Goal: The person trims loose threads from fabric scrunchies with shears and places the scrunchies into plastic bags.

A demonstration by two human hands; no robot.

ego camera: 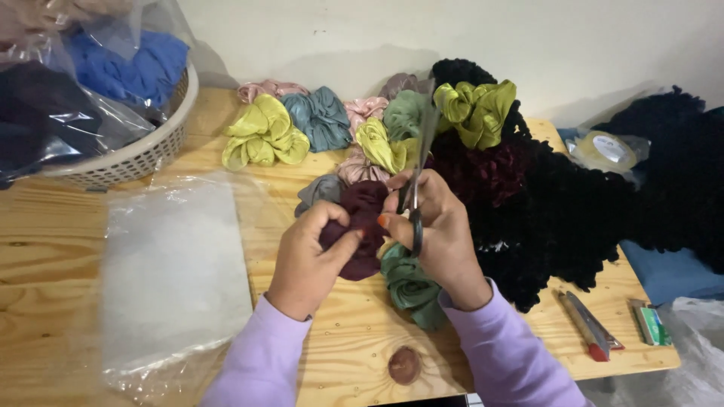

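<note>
My left hand [308, 256] grips a dark maroon scrunchie [362, 226] over the wooden table [53, 256]. My right hand [437, 230] holds a pair of scissors [419, 162] with its blades pointing up and away, and its fingers also touch the maroon scrunchie. A dark green scrunchie [411, 286] lies under my right wrist. A grey scrunchie [320, 190] lies just behind my left hand.
Several satin scrunchies [264, 136] in lime, teal, pink and green lie in a row at the back. A black fuzzy pile [573, 211] fills the right. A clear plastic bag [173, 279] lies left, a basket [143, 154] of bagged fabric far left. Tape roll [607, 149], box cutter [584, 324] right.
</note>
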